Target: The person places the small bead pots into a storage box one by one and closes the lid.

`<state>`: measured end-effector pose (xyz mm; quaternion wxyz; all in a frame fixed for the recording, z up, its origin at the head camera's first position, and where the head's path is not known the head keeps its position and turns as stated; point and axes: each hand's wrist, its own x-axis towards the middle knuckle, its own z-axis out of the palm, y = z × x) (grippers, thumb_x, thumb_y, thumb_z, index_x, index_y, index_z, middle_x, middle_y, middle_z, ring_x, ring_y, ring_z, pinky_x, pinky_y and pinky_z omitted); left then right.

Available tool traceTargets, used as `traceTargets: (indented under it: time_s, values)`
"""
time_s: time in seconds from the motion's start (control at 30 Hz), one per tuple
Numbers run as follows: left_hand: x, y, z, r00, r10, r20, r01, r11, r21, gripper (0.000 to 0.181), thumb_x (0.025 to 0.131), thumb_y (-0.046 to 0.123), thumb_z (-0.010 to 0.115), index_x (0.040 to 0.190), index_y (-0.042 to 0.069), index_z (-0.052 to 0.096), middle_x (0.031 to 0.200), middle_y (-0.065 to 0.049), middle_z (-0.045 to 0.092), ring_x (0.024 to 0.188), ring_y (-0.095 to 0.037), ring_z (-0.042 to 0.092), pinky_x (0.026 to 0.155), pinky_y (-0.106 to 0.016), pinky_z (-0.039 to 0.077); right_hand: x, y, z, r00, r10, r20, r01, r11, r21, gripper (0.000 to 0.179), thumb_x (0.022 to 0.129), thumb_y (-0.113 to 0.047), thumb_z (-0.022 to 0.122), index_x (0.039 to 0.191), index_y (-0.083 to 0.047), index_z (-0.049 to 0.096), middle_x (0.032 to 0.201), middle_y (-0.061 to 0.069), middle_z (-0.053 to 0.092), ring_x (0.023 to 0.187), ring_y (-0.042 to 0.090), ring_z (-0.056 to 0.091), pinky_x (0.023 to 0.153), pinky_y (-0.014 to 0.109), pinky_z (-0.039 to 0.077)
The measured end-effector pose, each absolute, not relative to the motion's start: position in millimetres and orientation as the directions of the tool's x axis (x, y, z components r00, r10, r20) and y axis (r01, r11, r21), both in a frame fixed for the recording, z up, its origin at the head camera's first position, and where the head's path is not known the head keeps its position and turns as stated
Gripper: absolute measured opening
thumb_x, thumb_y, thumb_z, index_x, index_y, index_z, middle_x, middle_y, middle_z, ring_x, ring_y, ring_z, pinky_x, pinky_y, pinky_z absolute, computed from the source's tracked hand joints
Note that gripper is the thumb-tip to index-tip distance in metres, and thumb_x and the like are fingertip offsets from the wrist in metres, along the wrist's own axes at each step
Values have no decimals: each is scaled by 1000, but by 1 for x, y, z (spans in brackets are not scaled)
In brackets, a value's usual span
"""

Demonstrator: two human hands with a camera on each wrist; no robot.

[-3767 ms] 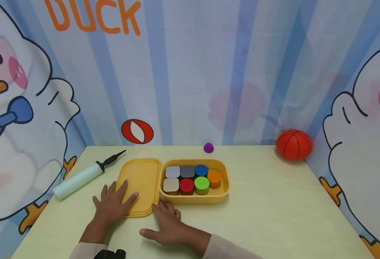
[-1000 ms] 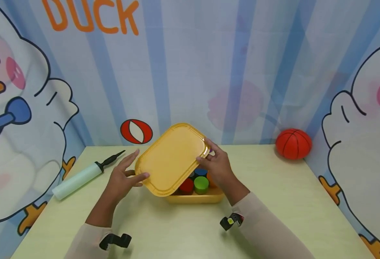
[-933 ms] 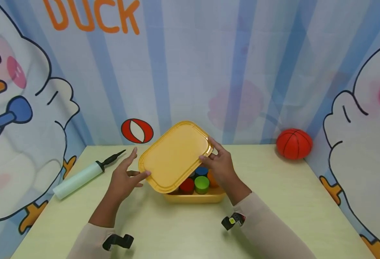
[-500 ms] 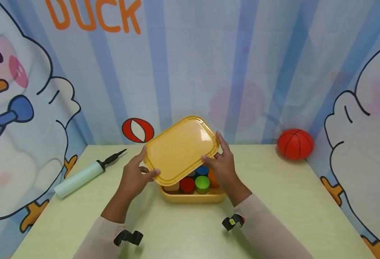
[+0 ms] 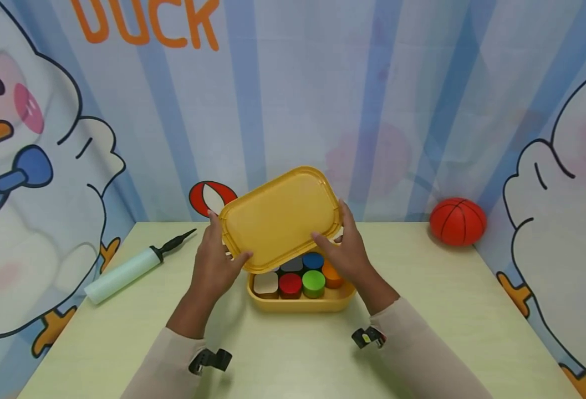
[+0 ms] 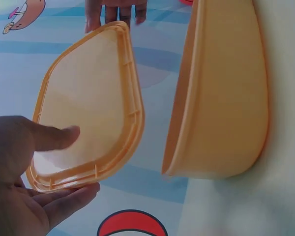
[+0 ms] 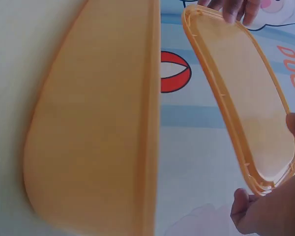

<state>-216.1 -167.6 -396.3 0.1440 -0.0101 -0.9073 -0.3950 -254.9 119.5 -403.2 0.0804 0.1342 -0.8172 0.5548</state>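
Note:
A yellow rectangular lid point(image 5: 280, 219) with rounded corners is held tilted above a yellow box point(image 5: 302, 306). My left hand point(image 5: 216, 266) grips its left end, thumb on the near face and fingers behind. At the other end my right hand point(image 5: 346, 249) pinches the rim between thumb and fingers. Inside the box stand several round-topped pieces, among them a red one point(image 5: 290, 285), a green one point(image 5: 314, 283), a blue one point(image 5: 313, 260) and an orange one point(image 5: 332, 275). The lid hides part of the back row. In the left wrist view the lid point(image 6: 83, 103) is apart from the box point(image 6: 221, 93).
A pale green hand pump point(image 5: 123, 274) with a black nozzle lies on the table's left side. At the back right corner sits a red ball point(image 5: 457, 221) marked like a basketball. A striped duck-print curtain point(image 5: 293, 100) stands behind the table point(image 5: 447, 310).
Earlier the lid lay flat left of the box under my left hand. It has since been lifted over the box; in the last second it moved up and right, and my left hand took its left end.

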Motion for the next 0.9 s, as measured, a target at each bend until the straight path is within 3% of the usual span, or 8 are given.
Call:
traceTargets:
  time_s: [0.1, 0.2, 0.3, 0.5, 0.63, 0.73, 0.9]
  values:
    - [-215, -168, -393, -954, -72, 292, 169, 676, 717, 120, 97, 22, 86, 177, 11, -3, 169, -22, 38, 144, -43, 59, 113, -55, 57, -253, 124, -398, -957, -150, 250, -288, 375, -881, 94, 109, -45, 66, 177, -24, 5, 181, 13, 25, 166, 37, 29, 129, 69, 34]
    - [-214, -168, -391, -955, -47, 293, 201, 625, 754, 112, 98, 26, 84, 176, 10, 6, 167, -20, 41, 146, -41, 56, 114, -56, 57, -253, 126, -394, -959, -152, 239, -280, 395, -875, 91, 110, -48, 62, 177, -20, 6, 182, 17, 15, 168, 41, 24, 132, 70, 27]
    - [-215, -167, -388, -965, -31, 260, 200, 550, 811, 104, 100, 26, 82, 174, 12, 11, 165, -18, 43, 150, -43, 54, 111, -56, 59, -252, 127, -390, -961, -136, 241, -276, 406, -871, 88, 111, -46, 60, 177, -15, 10, 177, 21, 8, 163, 45, 25, 133, 70, 24]
    - [-213, -166, -383, -979, -20, 204, 161, 538, 827, 95, 102, 35, 78, 170, 12, 14, 170, -18, 42, 157, -48, 47, 112, -63, 55, -247, 126, -385, -965, -114, 235, -261, 410, -874, 87, 113, -47, 56, 177, -13, 8, 172, 24, 12, 156, 45, 33, 130, 69, 29]
    - [-212, -166, -380, -979, -8, 201, 159, 583, 797, 98, 103, 40, 77, 171, 13, 12, 176, -19, 36, 156, -48, 48, 113, -64, 54, -244, 125, -384, -965, -113, 236, -262, 408, -875, 86, 114, -49, 52, 178, -22, 0, 177, 22, 11, 163, 45, 28, 132, 70, 27]
    - [-211, -166, -379, -977, 3, 213, 174, 590, 789, 98, 103, 41, 77, 170, 11, 12, 183, -17, 23, 155, -48, 50, 114, -61, 53, -242, 125, -383, -964, -113, 239, -264, 380, -886, 84, 115, -51, 50, 178, -26, 0, 180, 20, 13, 167, 45, 23, 133, 71, 23]
    - [-211, -166, -381, -968, 24, 250, 222, 546, 808, 82, 105, 36, 75, 161, 7, 22, 186, -13, 12, 168, -38, 32, 128, -59, 41, -241, 126, -382, -973, -114, 199, -224, 289, -931, 77, 117, -52, 44, 174, -17, 7, 182, 24, 14, 170, 47, 15, 136, 67, 19]
